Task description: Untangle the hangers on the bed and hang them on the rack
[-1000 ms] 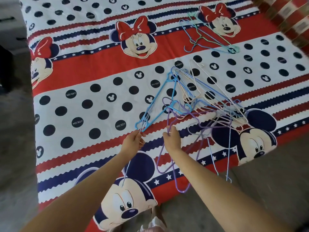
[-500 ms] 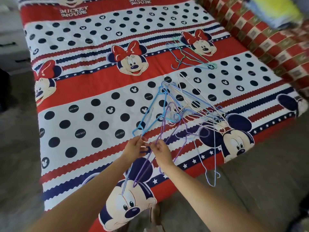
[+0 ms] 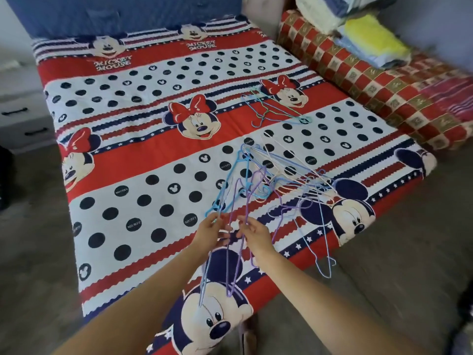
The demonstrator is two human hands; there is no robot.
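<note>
Fingers [image 3: 217, 224] of our left hand [image 3: 208, 233] and right hand [image 3: 256, 235] pinch tangled hangers [image 3: 258, 185] over the bed [image 3: 143, 155].

"MICKEY MOUSE" and "MICKEY" dots printed on the bedsheet [image 3: 143, 160].

Bed: mattress under a red, white and navy cartoon-mouse sheet [image 3: 143, 160]
Near edge: tangled heap of thin blue, purple and white wire hangers [image 3: 281, 175]
Farther back: small cluster of blue and green wire hangers [image 3: 271, 108]
</note>
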